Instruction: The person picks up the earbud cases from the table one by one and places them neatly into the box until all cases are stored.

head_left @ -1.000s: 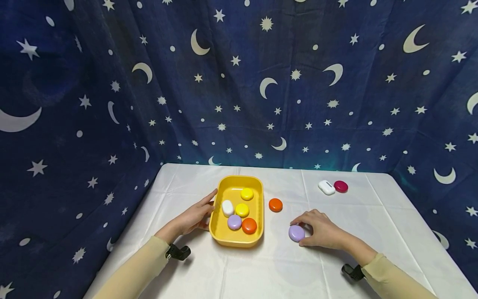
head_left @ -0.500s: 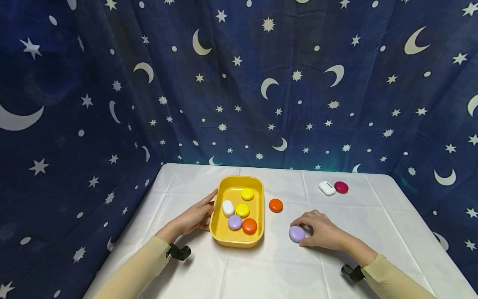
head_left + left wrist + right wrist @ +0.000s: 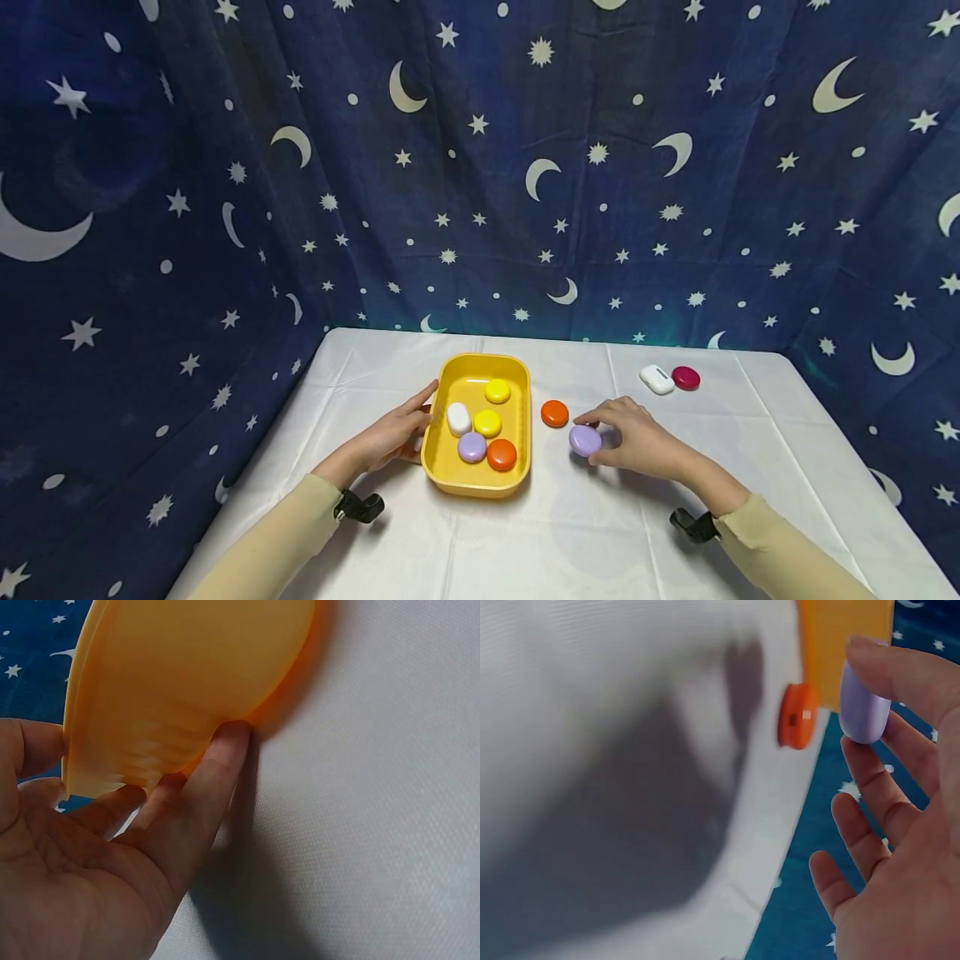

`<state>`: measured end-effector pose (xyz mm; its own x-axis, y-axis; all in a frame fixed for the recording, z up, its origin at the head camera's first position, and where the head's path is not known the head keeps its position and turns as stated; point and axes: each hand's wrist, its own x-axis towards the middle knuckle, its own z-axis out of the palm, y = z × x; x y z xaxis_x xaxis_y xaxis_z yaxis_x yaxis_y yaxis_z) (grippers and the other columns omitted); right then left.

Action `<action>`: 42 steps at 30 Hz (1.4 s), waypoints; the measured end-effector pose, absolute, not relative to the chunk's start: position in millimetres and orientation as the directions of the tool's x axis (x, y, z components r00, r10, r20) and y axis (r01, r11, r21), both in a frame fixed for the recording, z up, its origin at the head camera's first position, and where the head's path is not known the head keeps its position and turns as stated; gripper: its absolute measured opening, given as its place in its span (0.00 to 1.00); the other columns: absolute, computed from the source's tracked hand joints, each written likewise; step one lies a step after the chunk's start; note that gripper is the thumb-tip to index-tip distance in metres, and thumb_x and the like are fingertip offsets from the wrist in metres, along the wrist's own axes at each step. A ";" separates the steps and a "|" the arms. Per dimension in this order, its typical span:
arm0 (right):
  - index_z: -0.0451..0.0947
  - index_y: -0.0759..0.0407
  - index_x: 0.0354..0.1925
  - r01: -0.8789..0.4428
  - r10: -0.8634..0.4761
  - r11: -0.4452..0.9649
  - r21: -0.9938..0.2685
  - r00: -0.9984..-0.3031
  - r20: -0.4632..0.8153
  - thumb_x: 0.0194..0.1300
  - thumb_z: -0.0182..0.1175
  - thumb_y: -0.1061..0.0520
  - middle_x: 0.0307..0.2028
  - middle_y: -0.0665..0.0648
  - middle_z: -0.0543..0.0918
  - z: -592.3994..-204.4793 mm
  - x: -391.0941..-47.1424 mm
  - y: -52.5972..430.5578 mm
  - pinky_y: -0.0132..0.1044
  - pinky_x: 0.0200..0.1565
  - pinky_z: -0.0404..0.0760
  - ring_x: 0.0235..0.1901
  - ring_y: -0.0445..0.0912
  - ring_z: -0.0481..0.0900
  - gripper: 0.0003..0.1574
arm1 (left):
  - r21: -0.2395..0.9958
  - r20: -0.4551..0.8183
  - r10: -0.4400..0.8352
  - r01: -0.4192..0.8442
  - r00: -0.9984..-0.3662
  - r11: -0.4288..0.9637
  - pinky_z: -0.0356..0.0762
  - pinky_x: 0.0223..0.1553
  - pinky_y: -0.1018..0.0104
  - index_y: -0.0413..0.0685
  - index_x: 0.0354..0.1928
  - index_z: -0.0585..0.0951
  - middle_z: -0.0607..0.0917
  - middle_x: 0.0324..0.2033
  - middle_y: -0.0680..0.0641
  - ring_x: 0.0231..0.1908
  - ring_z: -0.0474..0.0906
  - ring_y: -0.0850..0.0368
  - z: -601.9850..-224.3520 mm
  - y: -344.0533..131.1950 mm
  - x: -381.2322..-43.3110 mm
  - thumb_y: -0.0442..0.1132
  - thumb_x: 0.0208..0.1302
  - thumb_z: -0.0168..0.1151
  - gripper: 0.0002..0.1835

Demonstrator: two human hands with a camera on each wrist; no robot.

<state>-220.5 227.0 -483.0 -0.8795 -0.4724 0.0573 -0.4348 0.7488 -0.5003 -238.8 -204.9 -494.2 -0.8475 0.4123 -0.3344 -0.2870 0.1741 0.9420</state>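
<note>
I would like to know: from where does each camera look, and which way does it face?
Head: worn on the head, facing forward and down at the white table, yellow tray and starry backdrop; both sleeves, left hand and right hand show.
Left wrist: worn there, facing the tray's outer wall; only the left hand shows, touching it.
Right wrist: worn there, facing toward the tray; only the right hand shows, pinching a purple disc.
Shared: head and right wrist both show this purple disc and the orange disc on the table.

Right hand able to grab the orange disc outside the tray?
Probably not: the right hand pinches a purple disc, though nothing else seems to block its way to the orange disc.
</note>
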 end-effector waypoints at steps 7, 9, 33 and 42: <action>0.83 0.37 0.58 -0.453 -0.469 0.720 -0.526 -0.876 0.112 0.53 0.79 0.48 0.51 0.41 0.80 -465.6 -231.6 207.1 0.54 0.57 0.69 0.57 0.48 0.68 0.33 | 0.939 -0.341 0.400 -0.291 -0.851 0.183 0.86 0.44 0.47 0.75 0.82 0.49 0.60 0.77 0.37 0.54 0.81 0.44 -496.6 -205.5 -240.2 0.42 0.78 0.47 0.37; 0.82 0.37 0.59 -0.453 -0.471 0.714 -0.534 -0.875 0.112 0.54 0.79 0.48 0.52 0.42 0.80 -461.1 -233.9 199.6 0.55 0.58 0.69 0.58 0.49 0.67 0.34 | 0.939 -0.342 0.397 -0.291 -0.852 0.183 0.86 0.43 0.47 0.75 0.82 0.49 0.60 0.77 0.37 0.54 0.81 0.44 -497.2 -205.5 -240.7 0.42 0.78 0.47 0.37; 0.82 0.39 0.61 -0.486 -0.527 0.703 -0.519 -0.846 0.078 0.57 0.75 0.44 0.56 0.47 0.80 -449.8 -264.3 129.7 0.55 0.63 0.65 0.60 0.49 0.65 0.32 | 0.941 -0.338 0.412 -0.289 -0.846 0.176 0.86 0.45 0.47 0.73 0.82 0.48 0.59 0.77 0.37 0.55 0.81 0.43 -496.5 -205.2 -241.7 0.41 0.77 0.48 0.38; 0.83 0.41 0.60 -0.511 -0.546 0.727 -0.459 -0.835 0.064 0.56 0.74 0.43 0.55 0.46 0.81 -452.3 -265.2 118.8 0.52 0.64 0.63 0.60 0.48 0.65 0.32 | 0.941 -0.336 0.403 -0.288 -0.851 0.176 0.86 0.45 0.46 0.73 0.82 0.50 0.59 0.77 0.37 0.55 0.81 0.43 -496.6 -205.1 -241.3 0.41 0.77 0.49 0.37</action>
